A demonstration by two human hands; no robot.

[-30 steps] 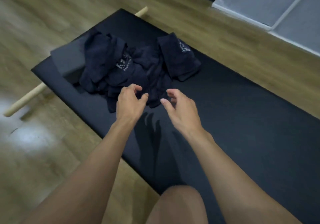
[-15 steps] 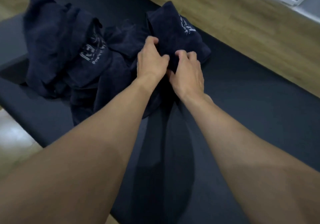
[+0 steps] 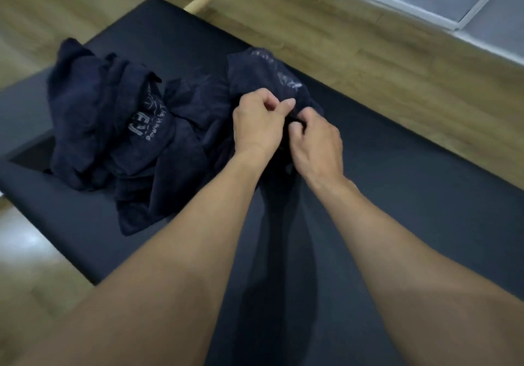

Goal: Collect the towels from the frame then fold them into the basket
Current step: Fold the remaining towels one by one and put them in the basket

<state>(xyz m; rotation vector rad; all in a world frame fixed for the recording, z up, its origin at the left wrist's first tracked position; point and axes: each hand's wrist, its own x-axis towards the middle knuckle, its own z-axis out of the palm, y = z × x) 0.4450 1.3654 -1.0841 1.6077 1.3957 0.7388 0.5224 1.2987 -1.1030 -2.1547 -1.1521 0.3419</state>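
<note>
Together, the left hand (image 3: 259, 123) and right hand (image 3: 317, 141) pinch one dark towel (image 3: 266, 76) (white print showing). Remaining towels (image 3: 113, 121) lie heaped at nine o'clock on the black mat (image 3: 411, 195).

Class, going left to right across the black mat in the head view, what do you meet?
Grey box → heap of navy towels → left hand → right hand; both hands pinch another navy towel.

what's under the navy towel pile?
Black mat shows round the towel pile; the pile's left side drapes over a grey box. Anything beneath the folds is covered. Left hand and right hand pinch its rightmost towel.
</note>
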